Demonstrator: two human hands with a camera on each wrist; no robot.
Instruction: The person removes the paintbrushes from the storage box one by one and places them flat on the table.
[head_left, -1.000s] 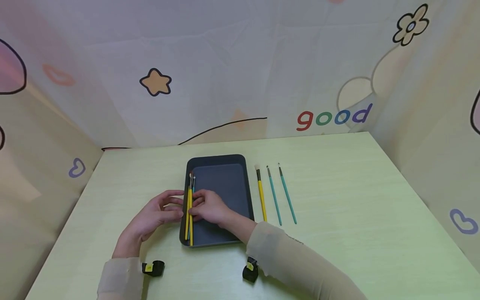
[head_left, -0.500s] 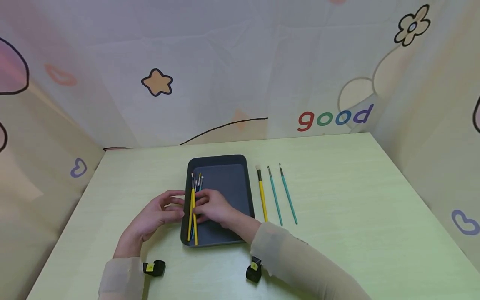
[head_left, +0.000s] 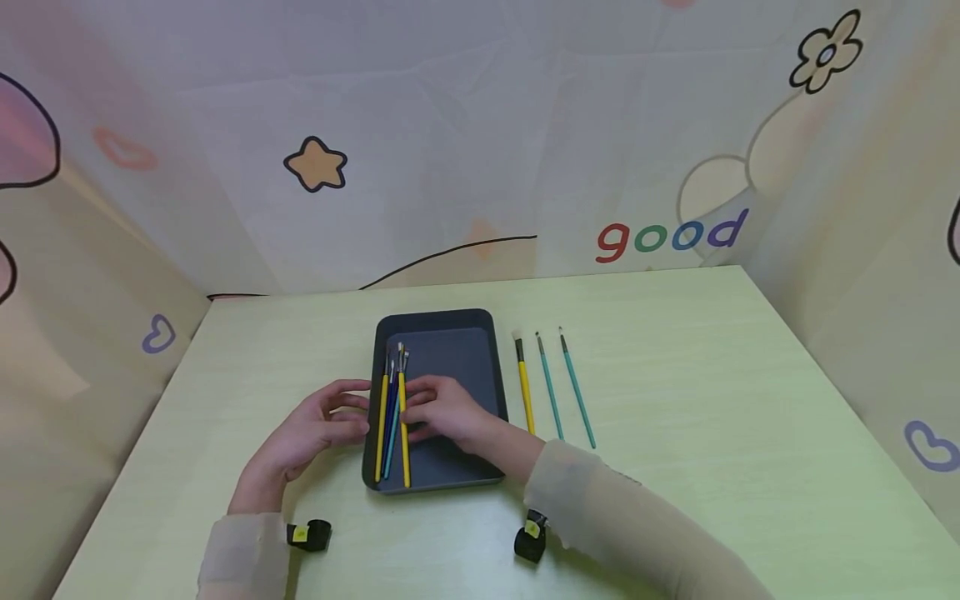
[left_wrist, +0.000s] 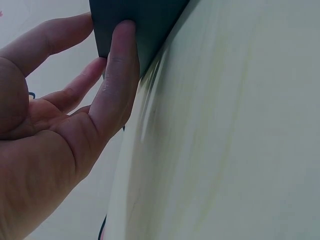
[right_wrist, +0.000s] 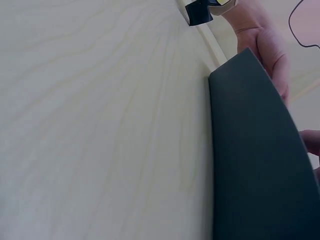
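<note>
A dark rectangular tray (head_left: 457, 350) lies on the table. Inside, at its left, are several paintbrushes: one yellow-handled brush (head_left: 381, 433), a dark blue one (head_left: 389, 421) and a teal one (head_left: 393, 433) lie side by side. My right hand (head_left: 450, 412) reaches over the tray and pinches another yellow-handled paintbrush (head_left: 406, 462), bristles pointing away. My left hand (head_left: 315, 425) touches the tray's outer left wall, its thumb (left_wrist: 117, 70) lying against the wall in the left wrist view. The right wrist view shows the tray's outer side; the right hand's grip is hidden there.
Right of the tray lie a yellow paintbrush (head_left: 523, 383) and two teal paintbrushes, the nearer teal one (head_left: 549, 387) and the farther one (head_left: 577, 387), roughly parallel. Black wrist cameras (head_left: 309, 535) hang by both sleeves. A printed cloth (head_left: 450, 125) surrounds the table.
My right hand has moved right with the yellow paintbrush, away from the tray's left wall. The other brushes in the tray have spread apart. The left hand has stayed in place.
</note>
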